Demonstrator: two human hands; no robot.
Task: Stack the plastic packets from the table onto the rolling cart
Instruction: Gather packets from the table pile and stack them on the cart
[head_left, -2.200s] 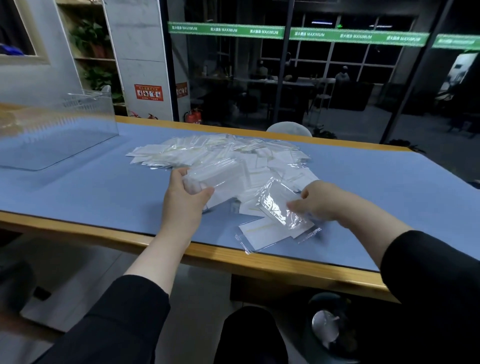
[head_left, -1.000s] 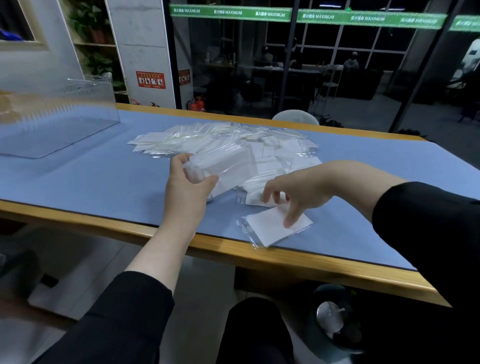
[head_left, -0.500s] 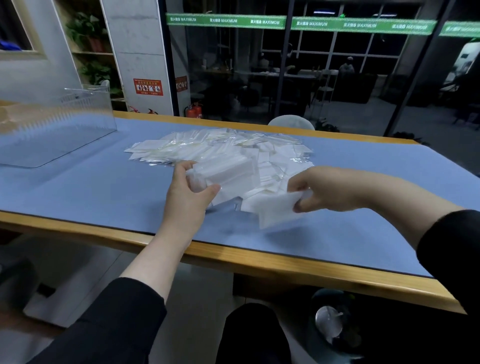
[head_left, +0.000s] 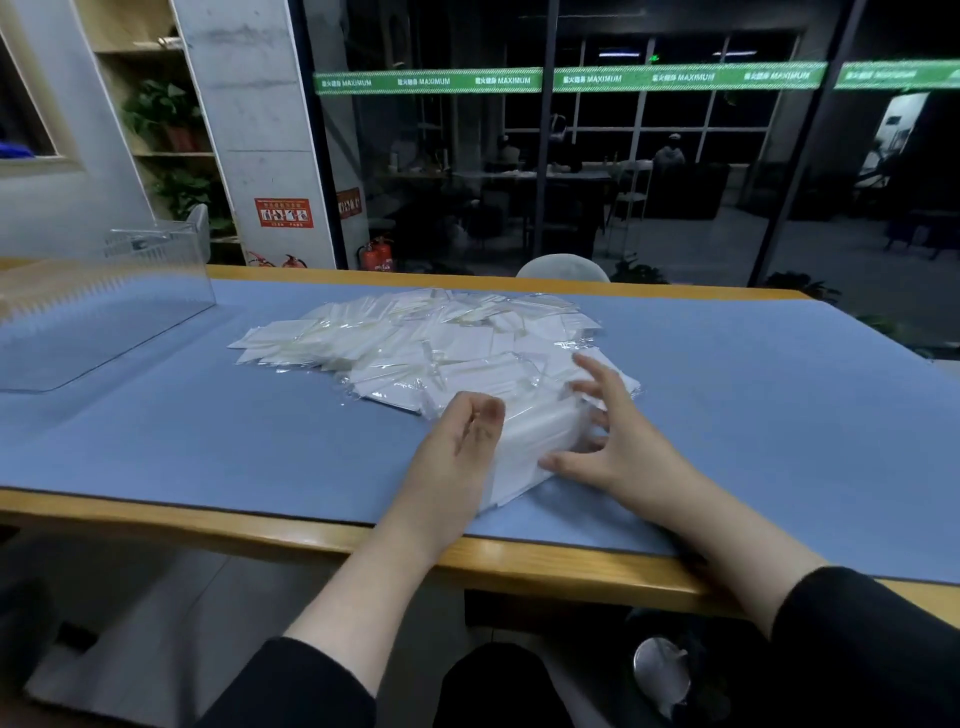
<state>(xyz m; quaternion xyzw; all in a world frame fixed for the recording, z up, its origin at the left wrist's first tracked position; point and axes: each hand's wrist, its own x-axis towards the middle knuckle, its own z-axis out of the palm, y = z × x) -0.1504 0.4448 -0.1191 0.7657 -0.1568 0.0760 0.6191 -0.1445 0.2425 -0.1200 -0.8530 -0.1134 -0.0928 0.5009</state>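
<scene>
A loose pile of clear plastic packets (head_left: 441, 338) with white contents lies spread over the middle of the blue table mat (head_left: 208, 431). In front of it, near the table's front edge, a small gathered stack of packets (head_left: 540, 439) rests on the mat. My left hand (head_left: 457, 457) grips the stack's left side with curled fingers. My right hand (head_left: 618, 452) is spread, its straight fingertips touching the stack's right side and top. No rolling cart is in view.
A clear acrylic box (head_left: 104, 296) stands on the table's far left. The wooden table edge (head_left: 311, 530) runs along the front. A chair back (head_left: 563, 267) shows behind the table. A dark bin (head_left: 670, 675) sits on the floor under the right side.
My right hand picked a packet off the mat, brought it left onto the stack in my left hand and let go. The stack has come down nearer the front edge.
</scene>
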